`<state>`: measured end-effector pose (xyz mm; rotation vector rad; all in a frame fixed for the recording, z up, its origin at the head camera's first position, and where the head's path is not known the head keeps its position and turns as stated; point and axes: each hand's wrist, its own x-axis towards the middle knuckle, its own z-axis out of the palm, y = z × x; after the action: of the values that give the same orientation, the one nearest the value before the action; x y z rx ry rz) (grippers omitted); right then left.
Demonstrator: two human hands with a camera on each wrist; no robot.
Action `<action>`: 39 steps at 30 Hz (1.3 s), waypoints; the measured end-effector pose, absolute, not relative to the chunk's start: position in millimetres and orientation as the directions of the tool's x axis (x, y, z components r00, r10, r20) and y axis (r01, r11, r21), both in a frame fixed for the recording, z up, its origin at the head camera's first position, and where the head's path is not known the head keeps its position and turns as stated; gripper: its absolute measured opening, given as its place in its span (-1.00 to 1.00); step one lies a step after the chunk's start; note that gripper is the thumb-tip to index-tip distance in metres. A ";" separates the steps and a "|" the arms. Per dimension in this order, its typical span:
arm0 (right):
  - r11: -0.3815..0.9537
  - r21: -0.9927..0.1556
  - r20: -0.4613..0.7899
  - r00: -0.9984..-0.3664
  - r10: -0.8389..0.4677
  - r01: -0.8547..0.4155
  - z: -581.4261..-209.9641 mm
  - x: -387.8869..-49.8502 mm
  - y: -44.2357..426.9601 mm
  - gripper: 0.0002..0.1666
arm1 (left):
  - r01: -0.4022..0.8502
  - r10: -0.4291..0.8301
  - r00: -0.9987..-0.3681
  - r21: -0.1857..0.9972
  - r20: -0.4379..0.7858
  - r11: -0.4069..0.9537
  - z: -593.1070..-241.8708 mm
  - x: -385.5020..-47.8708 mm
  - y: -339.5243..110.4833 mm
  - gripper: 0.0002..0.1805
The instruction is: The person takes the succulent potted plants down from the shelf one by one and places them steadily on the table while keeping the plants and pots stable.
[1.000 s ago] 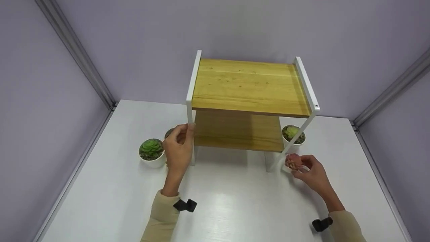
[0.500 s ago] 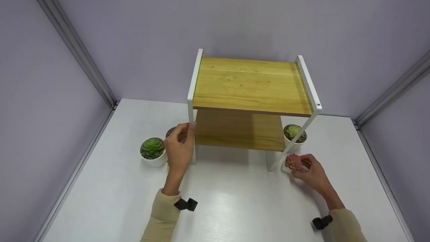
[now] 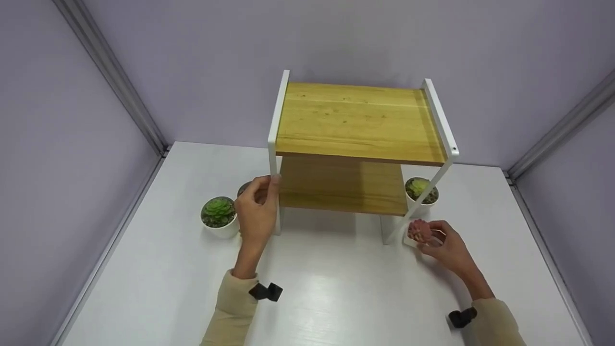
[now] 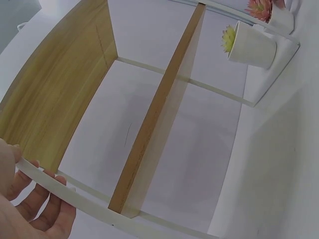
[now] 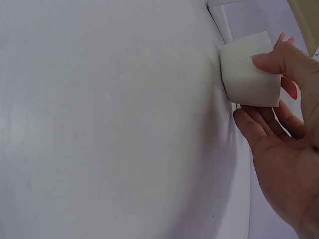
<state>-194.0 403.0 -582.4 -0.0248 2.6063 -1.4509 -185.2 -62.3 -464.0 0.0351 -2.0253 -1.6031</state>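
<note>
A two-tier shelf with wooden boards (image 3: 360,122) and a white frame stands on the white table. My left hand (image 3: 257,216) grips its left front post (image 4: 75,198), thumb on one side and fingers on the other in the left wrist view. Beside the right front leg, my right hand (image 3: 449,250) holds a potted red succulent (image 3: 419,231) between thumb and fingers. In the right wrist view its white pot (image 5: 246,72) stands against the table surface, with the thumb across its side. The red plant is mostly hidden there.
Behind the right post stands a pot with a yellow-green succulent (image 3: 419,187). Left of the shelf is a green succulent (image 3: 218,212) in a white pot. Another pot (image 3: 243,188) is partly hidden behind my left hand. Pale walls (image 3: 355,38) enclose the table (image 3: 312,298).
</note>
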 end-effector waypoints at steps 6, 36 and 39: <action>0.567 -0.823 -0.111 -0.989 -0.101 0.034 -584.2 -194.6 401.3 -0.15 | 0.331 -0.338 -0.848 0.906 0.408 0.263 -465.5 -186.5 -63.7 -0.70; 0.603 -0.797 -0.067 -0.991 -0.120 -0.019 -570.8 -189.4 400.4 -0.07 | 0.291 -0.357 -0.848 0.908 0.391 0.303 -462.1 -183.1 -65.6 -0.70; 0.602 -0.798 -0.063 -0.991 -0.114 -0.018 -565.6 -188.5 400.5 -0.05 | 0.300 -0.344 -0.849 0.902 0.401 0.311 -461.8 -182.8 -67.3 -0.70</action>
<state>-188.5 400.5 -565.6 -0.1125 2.7141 -1.3512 -182.8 -67.3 -461.8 0.0386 -2.0486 -1.5777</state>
